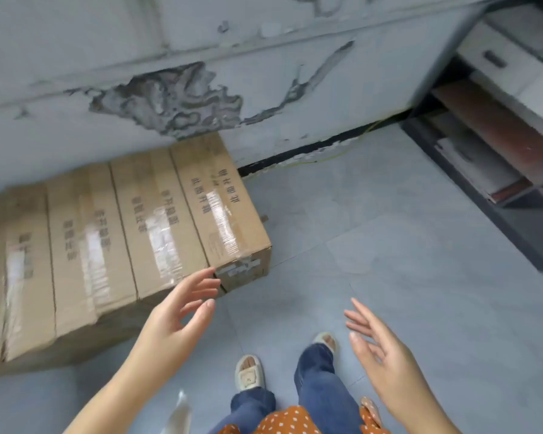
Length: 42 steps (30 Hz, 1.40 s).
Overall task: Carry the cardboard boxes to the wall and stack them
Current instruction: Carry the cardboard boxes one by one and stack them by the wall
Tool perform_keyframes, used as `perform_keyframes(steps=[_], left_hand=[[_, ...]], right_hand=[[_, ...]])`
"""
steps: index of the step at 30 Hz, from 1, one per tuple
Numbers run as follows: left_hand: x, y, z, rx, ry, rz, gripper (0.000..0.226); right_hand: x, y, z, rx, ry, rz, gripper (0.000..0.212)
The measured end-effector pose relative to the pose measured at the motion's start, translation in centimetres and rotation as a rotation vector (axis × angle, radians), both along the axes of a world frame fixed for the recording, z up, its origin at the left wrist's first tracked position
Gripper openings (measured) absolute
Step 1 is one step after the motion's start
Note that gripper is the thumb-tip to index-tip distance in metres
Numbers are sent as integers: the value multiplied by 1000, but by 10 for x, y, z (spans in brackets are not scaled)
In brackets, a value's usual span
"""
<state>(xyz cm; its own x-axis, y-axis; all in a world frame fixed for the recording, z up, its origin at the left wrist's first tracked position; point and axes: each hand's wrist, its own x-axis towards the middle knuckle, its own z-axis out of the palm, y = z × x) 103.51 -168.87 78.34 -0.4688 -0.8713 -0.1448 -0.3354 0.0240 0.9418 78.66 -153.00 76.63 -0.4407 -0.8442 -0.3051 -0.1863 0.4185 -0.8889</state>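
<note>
We are looking down at a row of brown cardboard boxes [113, 242] sealed with clear tape and printed with dark characters, lying side by side on the pale grey tiled floor [405, 245], their far ends toward the peeling grey-white wall [201, 57]. The rightmost brown cardboard box [220, 211] has its near end pointing toward us.

Our left hand [176, 311] is held out with fingers spread and relaxed, gripping nothing; its fingertips [212, 272] reach the near lower corner of that rightmost box, though we cannot tell whether they touch the cardboard or hang just in front of it. Our right hand [380, 352] is also spread wide and empty, palm turned inward, out over bare floor and well apart from the boxes, to the right of them.

Between the hands, below, we see legs in blue jeans [320, 389], feet in pale open-toed slippers [248, 371] and the hem of an orange garment with white dots [282, 421].

At the right edge stands a dark shelving unit [483, 170] holding flat boards and pale drawers.
</note>
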Motion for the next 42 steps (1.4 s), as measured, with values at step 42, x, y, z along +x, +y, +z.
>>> perform_keyframes(steps=[42], left_hand=[[-394, 688, 10, -214, -10, -1588, 65]], right_hand=[[22, 781, 1, 24, 99, -1786, 58]])
